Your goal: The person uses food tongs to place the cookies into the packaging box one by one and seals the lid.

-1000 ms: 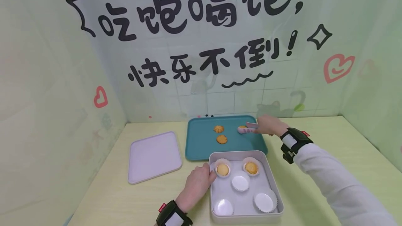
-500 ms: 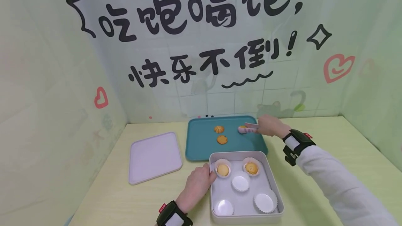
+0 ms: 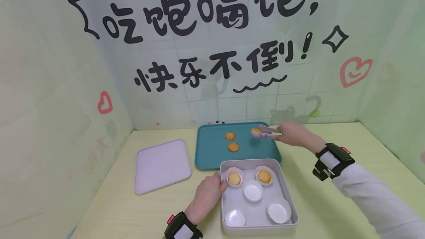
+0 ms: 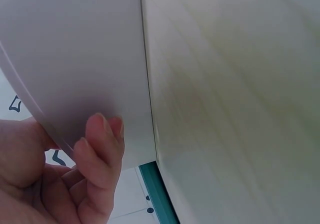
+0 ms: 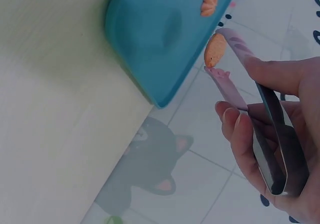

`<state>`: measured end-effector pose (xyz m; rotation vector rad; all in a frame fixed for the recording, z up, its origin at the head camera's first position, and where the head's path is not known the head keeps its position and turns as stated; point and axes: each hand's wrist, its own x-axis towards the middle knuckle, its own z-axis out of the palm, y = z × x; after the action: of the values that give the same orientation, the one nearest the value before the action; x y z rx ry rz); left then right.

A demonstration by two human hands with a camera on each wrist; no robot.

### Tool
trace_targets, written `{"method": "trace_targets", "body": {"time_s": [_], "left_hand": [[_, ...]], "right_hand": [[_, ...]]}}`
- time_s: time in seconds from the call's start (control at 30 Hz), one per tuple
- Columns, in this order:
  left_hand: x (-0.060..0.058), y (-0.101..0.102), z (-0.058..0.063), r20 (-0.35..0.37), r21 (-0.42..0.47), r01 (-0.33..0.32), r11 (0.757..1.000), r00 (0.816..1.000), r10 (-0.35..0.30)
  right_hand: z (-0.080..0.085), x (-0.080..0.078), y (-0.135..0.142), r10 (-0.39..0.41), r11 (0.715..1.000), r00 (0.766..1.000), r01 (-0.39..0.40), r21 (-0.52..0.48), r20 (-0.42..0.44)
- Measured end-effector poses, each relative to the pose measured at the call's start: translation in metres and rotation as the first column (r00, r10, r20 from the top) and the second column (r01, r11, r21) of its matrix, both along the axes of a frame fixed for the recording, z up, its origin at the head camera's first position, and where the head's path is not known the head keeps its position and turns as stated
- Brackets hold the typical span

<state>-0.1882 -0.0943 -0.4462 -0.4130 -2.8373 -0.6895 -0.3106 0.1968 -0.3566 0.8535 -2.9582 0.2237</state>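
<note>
My right hand [image 3: 295,134] holds a pair of tongs [image 5: 286,149], pink at the tips, thumb on one arm and fingers on the other. Between the tips a cookie [image 5: 215,50] is pinched, raised over the right end of the teal tray [image 3: 212,158]. A fluted cookie [image 3: 230,136] and a round cookie [image 3: 233,147] lie on that tray. My left hand [image 3: 207,191] grips the left wall of a white box [image 3: 259,228], thumb over the rim and fingers against the outside. Inside it stand several white paper cups; the two at the back each hold a cookie [image 3: 264,176].
On the left of the table lies a bare lilac tray [image 3: 162,167]. The box stands directly in front of the teal tray, close to its front edge. A printed backdrop [image 3: 199,110] rises behind the table, with further walls at both sides.
The tongs have closed on the cookie and lifted it off the teal tray. My right hand has drawn a little to the right. The left hand stays on the box.
</note>
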Motion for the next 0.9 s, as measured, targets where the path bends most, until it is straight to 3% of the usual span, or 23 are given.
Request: {"method": "trace_targets", "body": {"time_s": [0.23,0.4,0.53,0.7,0.9], "left_hand": [[0.000,0.000,0.000,0.001,0.019,0.009,1.000,1.000,-0.009],[0.000,-0.001,0.001,0.010,0.012,0.012,1.000,1.000,-0.012],[-0.002,-0.002,0.003,0.014,0.008,0.005,1.000,1.000,-0.005],[-0.001,-0.002,0.004,0.029,-0.001,0.002,1.000,1.000,-0.002],[0.000,0.000,0.003,0.031,0.000,0.010,1.000,0.999,-0.010]], "right_hand": [[0.012,0.049,0.004,0.048,0.998,0.997,-0.050,-0.027,-0.062],[0.018,0.092,0.005,0.126,0.990,0.988,-0.130,-0.047,-0.090],[0.015,0.116,0.006,0.197,0.977,0.975,-0.203,-0.062,-0.100],[-0.002,0.133,0.003,0.261,0.963,0.962,-0.265,-0.044,-0.080],[-0.017,0.137,-0.002,0.287,0.958,0.955,-0.287,0.012,-0.074]]}}
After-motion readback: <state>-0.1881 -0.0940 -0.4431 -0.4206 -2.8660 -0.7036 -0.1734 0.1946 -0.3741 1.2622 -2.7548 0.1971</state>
